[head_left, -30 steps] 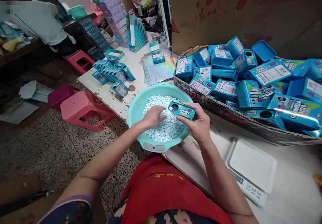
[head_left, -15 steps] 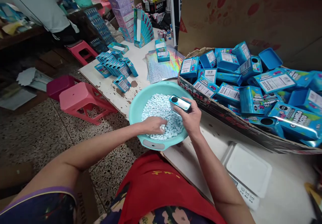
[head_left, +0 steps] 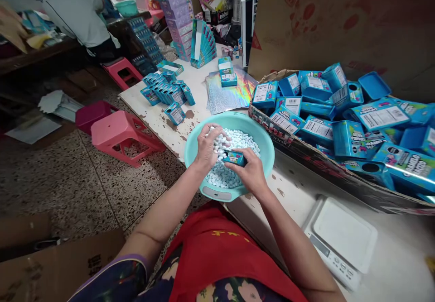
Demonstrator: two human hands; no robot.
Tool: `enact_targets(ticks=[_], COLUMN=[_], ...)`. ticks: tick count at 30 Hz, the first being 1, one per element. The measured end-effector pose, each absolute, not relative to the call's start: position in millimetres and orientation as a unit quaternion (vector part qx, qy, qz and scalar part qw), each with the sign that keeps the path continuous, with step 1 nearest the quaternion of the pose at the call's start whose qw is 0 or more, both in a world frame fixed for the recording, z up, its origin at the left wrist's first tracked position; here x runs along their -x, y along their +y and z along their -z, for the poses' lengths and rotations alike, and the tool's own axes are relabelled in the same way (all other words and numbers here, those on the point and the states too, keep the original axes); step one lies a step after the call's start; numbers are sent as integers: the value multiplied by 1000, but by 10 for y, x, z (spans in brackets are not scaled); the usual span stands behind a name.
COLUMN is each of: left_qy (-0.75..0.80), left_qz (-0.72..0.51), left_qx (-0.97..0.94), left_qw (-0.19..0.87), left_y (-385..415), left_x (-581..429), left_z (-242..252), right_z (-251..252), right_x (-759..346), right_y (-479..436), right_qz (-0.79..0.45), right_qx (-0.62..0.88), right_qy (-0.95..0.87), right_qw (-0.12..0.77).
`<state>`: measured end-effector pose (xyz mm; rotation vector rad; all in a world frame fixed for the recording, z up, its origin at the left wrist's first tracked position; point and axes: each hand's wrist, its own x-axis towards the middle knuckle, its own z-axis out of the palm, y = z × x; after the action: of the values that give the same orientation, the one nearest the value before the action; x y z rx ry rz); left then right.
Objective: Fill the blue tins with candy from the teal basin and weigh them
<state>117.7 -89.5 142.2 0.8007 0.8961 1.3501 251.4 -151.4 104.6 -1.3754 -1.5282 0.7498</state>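
A turquoise basin (head_left: 264, 132) of small white candies (head_left: 226, 177) sits at the table's near edge. Over it my right hand (head_left: 250, 170) grips a small blue tin (head_left: 234, 158), tilted so that its opening faces left. Cupped just left of that opening, my left hand (head_left: 207, 147) holds a heap of white candies against the tin. Some candies lie between the palm and the tin's mouth. How many are inside the tin cannot be seen.
A carton (head_left: 292, 143) full of blue tins stands at the right, behind a white scale (head_left: 343, 238). Grouped tins (head_left: 166, 89), shiny sheets (head_left: 231, 87) and stacked boxes (head_left: 178, 21) are further back. Pink stools (head_left: 115, 132) stand left; a person (head_left: 79, 16) is beyond.
My left hand has risen out of the candies with a handful and moved up beside the tin. The tin has tipped toward it in my right hand. The view has shifted slightly.
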Motion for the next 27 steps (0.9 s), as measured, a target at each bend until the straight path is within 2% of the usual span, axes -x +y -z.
enact_targets(ticks=[27], left_qy=[401], left_qz=[-573], left_qx=[-410], left_qw=[586], left_y=[-902], left_x=[-1272], left_z=[-1367], right_z=[-1078], right_x=[-2463], right_y=[-1492], right_qz=[-323], right_qx=[560], right_qy=[-593], right_qw=[480])
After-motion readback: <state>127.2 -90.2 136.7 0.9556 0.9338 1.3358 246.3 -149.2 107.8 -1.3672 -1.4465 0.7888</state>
